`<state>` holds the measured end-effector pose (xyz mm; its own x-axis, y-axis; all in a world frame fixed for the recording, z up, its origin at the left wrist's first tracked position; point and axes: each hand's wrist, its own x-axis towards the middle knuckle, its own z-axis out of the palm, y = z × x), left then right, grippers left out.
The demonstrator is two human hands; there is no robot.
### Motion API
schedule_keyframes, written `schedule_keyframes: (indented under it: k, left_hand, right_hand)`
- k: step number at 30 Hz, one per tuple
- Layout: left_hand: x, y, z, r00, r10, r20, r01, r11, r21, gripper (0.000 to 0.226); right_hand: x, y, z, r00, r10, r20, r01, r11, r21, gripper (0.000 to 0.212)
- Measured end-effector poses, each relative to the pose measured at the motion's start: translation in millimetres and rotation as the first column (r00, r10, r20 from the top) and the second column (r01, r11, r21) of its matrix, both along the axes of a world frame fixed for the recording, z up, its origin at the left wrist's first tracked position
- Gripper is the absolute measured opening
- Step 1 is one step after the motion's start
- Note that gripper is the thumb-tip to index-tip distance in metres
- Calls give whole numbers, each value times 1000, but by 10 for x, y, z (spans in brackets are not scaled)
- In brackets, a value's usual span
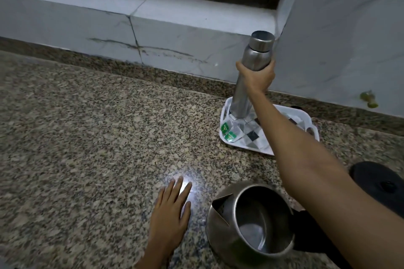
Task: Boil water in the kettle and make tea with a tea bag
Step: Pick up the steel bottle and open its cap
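On the far right tray [306,116], the right hand [256,77] wraps a capped bottle [254,65] standing by the tea bags [228,132]; the left hand [170,212] lies spread flat beside the near, open kettle [251,225]; filling seems underway; next, probably uncapping and pouring.

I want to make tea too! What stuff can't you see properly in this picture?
All from the head view:
- Inside the steel bottle: its cap is on, so any water is hidden.
- Part of the white tray: the right forearm covers it.
- The tea bags: too small to read.
- The kettle handle: under the arm.
- Black round thing: cut off by the right edge.
- Right hand fingers: wrapped behind the bottle.
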<state>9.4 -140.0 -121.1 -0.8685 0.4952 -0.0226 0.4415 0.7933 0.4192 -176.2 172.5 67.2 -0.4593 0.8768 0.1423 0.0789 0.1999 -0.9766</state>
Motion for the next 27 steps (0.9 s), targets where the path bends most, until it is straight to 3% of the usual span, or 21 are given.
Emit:
schedule_keyframes:
  k: [8,15,22,27]
  left_hand:
    - [-6,-13,-25,1000,1,-8,-1,1000,7,47]
    - [-12,2,-1,999,-22,-30,22,1000,3,51]
    - [10,-63,102,998,-67,-15,67,996,61,49]
    - [35,-474,80,994,-108,-36,109,994,28,50]
  right_hand:
    - [-55,37,-3,996,-31,-83,32,999,18,74]
    - [96,-212,519,979,53,-196,-30,992,121,71]
    - [792,-1087,887,964,70,-257,-38,991,130,61]
    - [1365,-1862,751,966,139,-220,-109,984,144,60]
